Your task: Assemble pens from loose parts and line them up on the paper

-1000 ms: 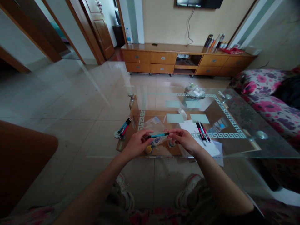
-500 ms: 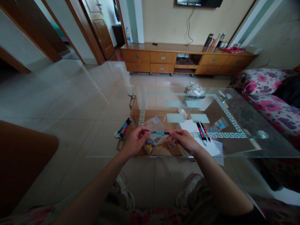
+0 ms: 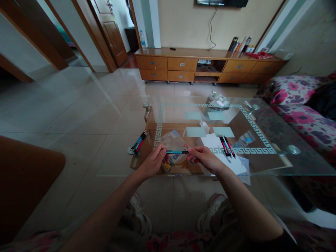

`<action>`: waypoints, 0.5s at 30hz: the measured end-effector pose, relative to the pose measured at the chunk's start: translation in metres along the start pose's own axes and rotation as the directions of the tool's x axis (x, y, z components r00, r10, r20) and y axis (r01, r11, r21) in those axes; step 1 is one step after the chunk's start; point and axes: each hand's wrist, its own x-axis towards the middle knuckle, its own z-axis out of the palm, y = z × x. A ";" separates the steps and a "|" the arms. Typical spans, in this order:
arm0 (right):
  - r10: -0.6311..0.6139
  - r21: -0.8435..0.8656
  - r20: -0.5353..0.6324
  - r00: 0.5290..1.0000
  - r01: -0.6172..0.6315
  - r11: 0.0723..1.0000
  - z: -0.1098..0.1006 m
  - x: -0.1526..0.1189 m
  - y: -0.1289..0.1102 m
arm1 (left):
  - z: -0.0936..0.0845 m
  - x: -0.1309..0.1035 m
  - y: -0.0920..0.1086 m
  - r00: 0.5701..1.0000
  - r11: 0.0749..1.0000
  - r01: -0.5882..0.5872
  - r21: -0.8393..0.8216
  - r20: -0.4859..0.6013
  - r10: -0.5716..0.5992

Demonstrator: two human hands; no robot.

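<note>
A slim blue and black pen (image 3: 177, 152) is held level over the near edge of the glass table (image 3: 265, 168). My left hand (image 3: 154, 159) pinches its left end, and my right hand (image 3: 203, 157) grips the right end between thumb and fingers. Left of my hands lies a bunch of blue, red and black pens (image 3: 138, 143). On the right, a few red and black pens (image 3: 227, 146) rest on white paper (image 3: 211, 141). Beneath the held pen a clear plastic packet (image 3: 172, 138) shows, partly hidden by my hands.
A basket (image 3: 217, 103) filled with white crumpled stuff stands toward the table's far side. Beyond is a long wooden cabinet (image 3: 181, 64) with bottles on its right end. A flowered sofa (image 3: 301, 112) stands at the right, and a brown rounded furniture edge (image 3: 31, 182) at the left.
Both hands and the pen have dropped slightly toward me. My left fingers have closed further round the pen's left end. The pens on the table lie where they were.
</note>
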 end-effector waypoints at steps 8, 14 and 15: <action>0.035 -0.030 -0.018 0.999 -0.036 0.999 0.004 0.001 -0.001 | 0.000 0.002 0.000 0.999 0.994 -0.023 0.111 -0.022 0.025; 0.058 -0.088 -0.015 0.998 -0.059 0.994 0.008 -0.001 -0.003 | 0.000 0.001 0.000 0.999 0.985 -0.044 0.169 -0.015 0.047; 0.052 -0.105 -0.013 0.999 -0.053 0.993 0.008 -0.001 -0.003 | 0.000 0.001 0.000 0.998 0.980 -0.051 0.191 -0.016 0.055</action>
